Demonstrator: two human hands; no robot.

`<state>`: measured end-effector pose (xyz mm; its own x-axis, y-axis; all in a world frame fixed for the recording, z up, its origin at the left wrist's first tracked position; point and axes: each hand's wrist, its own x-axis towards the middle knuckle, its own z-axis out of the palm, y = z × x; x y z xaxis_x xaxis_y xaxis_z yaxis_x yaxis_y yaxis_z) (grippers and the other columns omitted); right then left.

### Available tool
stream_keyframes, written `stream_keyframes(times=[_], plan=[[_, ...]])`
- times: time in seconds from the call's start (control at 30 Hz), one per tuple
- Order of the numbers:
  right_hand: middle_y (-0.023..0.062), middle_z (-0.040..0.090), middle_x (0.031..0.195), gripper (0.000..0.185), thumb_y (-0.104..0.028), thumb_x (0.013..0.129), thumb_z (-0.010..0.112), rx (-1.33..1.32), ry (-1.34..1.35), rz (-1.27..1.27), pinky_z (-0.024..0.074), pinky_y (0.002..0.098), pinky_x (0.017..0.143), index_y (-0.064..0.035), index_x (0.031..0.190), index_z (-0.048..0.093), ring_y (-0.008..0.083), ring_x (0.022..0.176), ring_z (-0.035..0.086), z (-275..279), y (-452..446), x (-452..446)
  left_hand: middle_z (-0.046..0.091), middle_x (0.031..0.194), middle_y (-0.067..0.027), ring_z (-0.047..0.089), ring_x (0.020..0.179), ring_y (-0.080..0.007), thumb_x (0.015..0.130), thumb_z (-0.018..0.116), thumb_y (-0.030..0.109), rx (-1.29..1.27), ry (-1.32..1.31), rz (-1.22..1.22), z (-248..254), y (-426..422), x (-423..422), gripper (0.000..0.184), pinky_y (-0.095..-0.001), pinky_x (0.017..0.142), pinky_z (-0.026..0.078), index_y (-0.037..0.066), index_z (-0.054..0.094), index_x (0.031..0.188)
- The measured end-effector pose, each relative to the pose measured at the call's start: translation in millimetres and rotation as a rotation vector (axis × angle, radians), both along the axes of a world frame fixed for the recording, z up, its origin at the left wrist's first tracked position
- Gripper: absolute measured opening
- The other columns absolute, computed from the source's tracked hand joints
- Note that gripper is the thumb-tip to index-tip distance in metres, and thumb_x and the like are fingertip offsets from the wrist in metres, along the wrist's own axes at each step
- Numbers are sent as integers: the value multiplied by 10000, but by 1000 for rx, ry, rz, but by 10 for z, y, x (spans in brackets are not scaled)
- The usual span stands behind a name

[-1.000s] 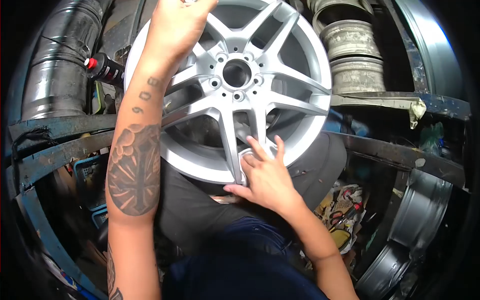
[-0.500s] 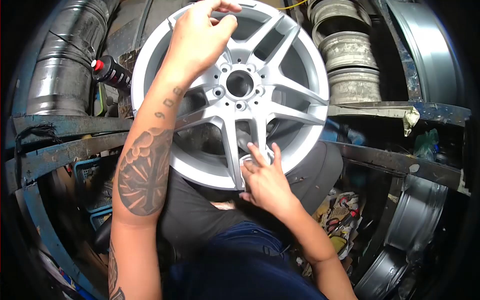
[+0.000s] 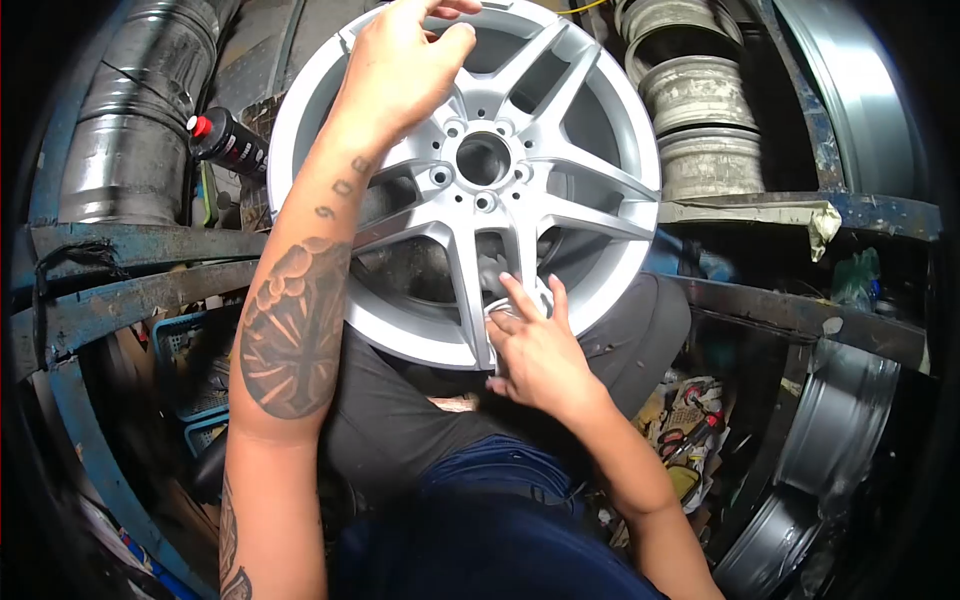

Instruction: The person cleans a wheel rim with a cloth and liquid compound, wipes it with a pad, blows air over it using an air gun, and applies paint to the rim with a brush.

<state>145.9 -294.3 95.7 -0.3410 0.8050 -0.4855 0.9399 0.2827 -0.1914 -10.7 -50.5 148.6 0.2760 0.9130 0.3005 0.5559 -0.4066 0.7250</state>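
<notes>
A silver alloy wheel (image 3: 590,90) with paired spokes is tilted up before me, its lower rim over my lap. My left hand (image 3: 410,75) reaches across its upper left part, fingers curled at the top rim; their tips are partly cut off by the frame edge. At the bottom spoke, my right hand (image 3: 537,365) presses a thin pale sheet (image 3: 546,298) against the metal. Two of its fingers are stretched out and the others bend around the spoke's edge. Most of the sheet is hidden under the hand, so its kind is unclear.
Worn wheel barrels (image 3: 700,95) are stacked at the upper right, and shiny ones (image 3: 125,165) at the left. A dark bottle with a red cap (image 3: 225,140) lies beside the wheel. Blue metal rails (image 3: 150,290) flank me. Blue baskets (image 3: 190,365) and red-handled tools (image 3: 690,430) sit lower down.
The view has shifted slightly. My right hand remains at the bottom spoke, its fingers moved slightly. My left hand stays at the upper rim.
</notes>
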Motion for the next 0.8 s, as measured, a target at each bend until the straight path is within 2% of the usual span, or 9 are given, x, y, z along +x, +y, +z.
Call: stream_keyframes(times=[0.1, 0.13, 0.2, 0.27, 0.37, 0.4, 0.57, 0.7, 0.8], plan=[[102, 660, 1307, 637, -338, 744, 839, -10, -47, 55, 187, 684, 1198, -10, 1262, 663, 334, 1523, 313, 213, -153, -85, 736, 1125, -136, 701, 1056, -305, 959, 629, 302, 224, 205, 141, -106, -18, -21, 335, -408, 919, 541, 103, 691, 1221], [107, 658, 1307, 650, -345, 740, 840, -15, -28, 43, 185, 678, 1202, -5, 1264, 661, 337, 1522, 316, 150, -116, -54, 726, 1153, -137, 691, 1081, -306, 965, 621, 316, 279, -1, 18, -200, -13, -92, 358, -411, 932, 536, 92, 675, 1239], [117, 656, 1308, 675, -360, 732, 842, -17, 1, 2, 180, 667, 1212, 5, 1269, 656, 341, 1518, 320, -79, -26, 17, 719, 1152, -137, 686, 1084, -313, 968, 618, 312, 1, -30, -9, -184, 74, -90, 363, -410, 945, 531, 85, 662, 1248], [146, 684, 1199, 509, -306, 706, 789, 178, -60, 32, 246, 643, 1185, 31, 1084, 745, 321, 1510, 341, -48, -194, -76, 715, 1159, -139, 683, 1075, -321, 969, 614, 304, 57, -103, -12, -145, 83, -2, 347, -410, 952, 526, 78, 673, 1226], [117, 678, 1251, 662, -408, 719, 852, 47, -54, 26, 226, 628, 1203, 10, 1204, 686, 327, 1517, 324, 127, -175, -118, 717, 1178, -136, 684, 1076, -315, 964, 615, 298, 204, 62, -9, -150, 39, -49, 331, -400, 950, 526, 76, 693, 1198], [117, 680, 1250, 684, -422, 723, 851, -13, -20, -21, 226, 628, 1203, 21, 1217, 684, 323, 1524, 315, 102, -82, -67, 722, 1152, -142, 686, 1067, -319, 963, 614, 292, 32, 15, -44, -174, 58, -37, 301, -400, 946, 527, 75, 719, 1143], [121, 676, 1255, 742, -396, 686, 873, 59, -123, 116, 238, 623, 1195, 34, 1252, 659, 299, 1517, 330, 172, -224, -156, 729, 1153, -152, 690, 1072, -322, 956, 624, 283, 166, 75, -23, -189, 44, -10, 283, -393, 947, 527, 56, 736, 1084], [147, 682, 1214, 664, -347, 698, 862, 162, 3, 49, 253, 606, 1189, 27, 1210, 664, 313, 1487, 371, -172, -114, 23, 709, 1099, -104, 668, 1013, -208, 962, 648, 223, -119, -293, -46, -213, 103, 37, 342, -348, 920, 518, 47, 665, 1255], [145, 674, 1211, 622, -330, 703, 857, 86, -61, 98, 248, 610, 1196, 27, 1180, 678, 303, 1490, 362, 160, -259, -118, 702, 1096, -94, 656, 1011, -185, 950, 653, 185, -82, -234, -39, -159, 116, 29, 339, -334, 915, 515, 25, 660, 1249]])
